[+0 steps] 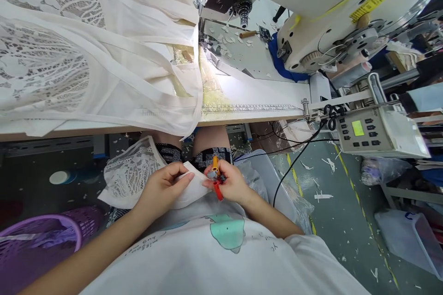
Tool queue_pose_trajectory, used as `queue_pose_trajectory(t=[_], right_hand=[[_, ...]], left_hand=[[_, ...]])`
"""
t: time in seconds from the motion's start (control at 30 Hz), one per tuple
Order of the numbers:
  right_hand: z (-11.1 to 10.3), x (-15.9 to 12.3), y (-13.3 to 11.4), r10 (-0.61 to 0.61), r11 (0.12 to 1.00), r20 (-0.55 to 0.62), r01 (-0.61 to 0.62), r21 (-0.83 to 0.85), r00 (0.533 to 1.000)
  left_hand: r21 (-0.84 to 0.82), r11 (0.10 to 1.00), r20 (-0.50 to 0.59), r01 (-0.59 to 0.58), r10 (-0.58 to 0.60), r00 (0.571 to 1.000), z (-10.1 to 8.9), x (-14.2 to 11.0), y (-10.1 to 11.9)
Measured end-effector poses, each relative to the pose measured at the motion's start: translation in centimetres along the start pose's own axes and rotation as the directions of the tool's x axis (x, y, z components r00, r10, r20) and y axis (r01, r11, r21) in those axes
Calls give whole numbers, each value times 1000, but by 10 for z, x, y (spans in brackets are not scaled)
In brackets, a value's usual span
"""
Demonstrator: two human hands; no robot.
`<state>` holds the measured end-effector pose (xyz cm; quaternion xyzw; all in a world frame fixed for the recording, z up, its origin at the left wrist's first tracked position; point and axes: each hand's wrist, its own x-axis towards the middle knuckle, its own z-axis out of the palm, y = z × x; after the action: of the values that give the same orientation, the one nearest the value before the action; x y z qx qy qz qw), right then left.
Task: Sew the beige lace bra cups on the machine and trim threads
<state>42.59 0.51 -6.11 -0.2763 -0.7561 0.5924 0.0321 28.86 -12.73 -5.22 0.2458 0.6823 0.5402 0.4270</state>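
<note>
In my lap, my left hand (162, 189) pinches the edge of a white fabric piece (188, 189) with a lace part (129, 173). My right hand (230, 183) is closed round small thread snips (216, 176) with orange and red handles, held right at the fabric's edge. The two hands almost touch over my knees, below the table's front edge.
A white sewing machine (311, 4) stands on the table (249, 115) above, with a ruler strip along the edge. White lace garments (86, 55) drape over the left. A control box (377, 131) sits at right, a purple basket (41, 244) at lower left, and scraps litter the floor.
</note>
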Motion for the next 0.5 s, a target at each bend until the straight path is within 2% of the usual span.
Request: queue_pose_trajectory(t=[0.13, 0.27, 0.4, 0.5], right_hand=[[-1, -4, 7, 34, 999, -46, -34, -8, 998], [4, -4, 10, 56, 991, -95, -44, 124, 994], [8, -1, 5, 25, 981, -95, -7, 193, 995], [9, 2, -2, -15, 987, -73, 27, 157, 997]], left_hand=[[-163, 978, -89, 133, -149, 985, -6, -4, 0], [-250, 950, -136, 188, -227, 964, -11, -8, -8], [-193, 968, -149, 163, -193, 970, -17, -13, -13], [-9, 996, -137, 86, -87, 987, -29, -15, -11]])
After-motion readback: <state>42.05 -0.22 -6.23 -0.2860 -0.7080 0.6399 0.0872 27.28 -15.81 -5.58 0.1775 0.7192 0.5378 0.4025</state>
